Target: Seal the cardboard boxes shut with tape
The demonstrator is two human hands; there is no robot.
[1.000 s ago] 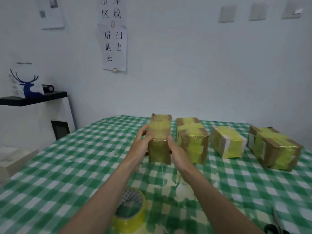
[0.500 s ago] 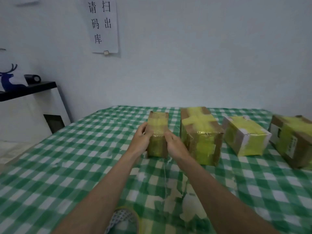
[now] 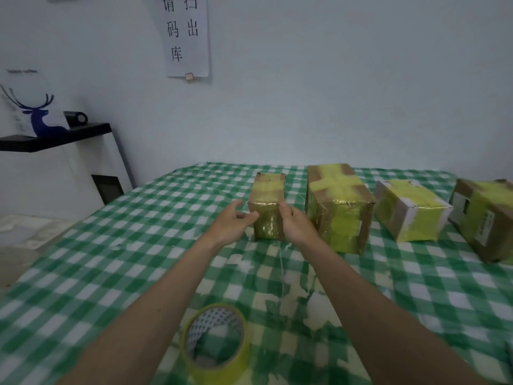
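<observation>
We see four taped cardboard boxes in a row on the green checked tablecloth (image 3: pixel 97 273), near the white wall; the small box (image 3: pixel 268 208), leftmost of the row, stands upright with yellow tape over its top and near face; our left hand (image 3: pixel 231 225) sits just beside its left edge, fingers loosely extended and grasping nothing, fingertips at or almost at the cardboard; our right hand (image 3: pixel 295 225) is against its right near edge, fingers curled, though we cannot tell whether it grips the box or only touches it; next to it stand the second box (image 3: pixel 340 209), the white-sided box (image 3: pixel 410 211) and the far right box (image 3: pixel 485 218); the roll of yellow tape (image 3: pixel 218 341) lies flat between our forearms.
</observation>
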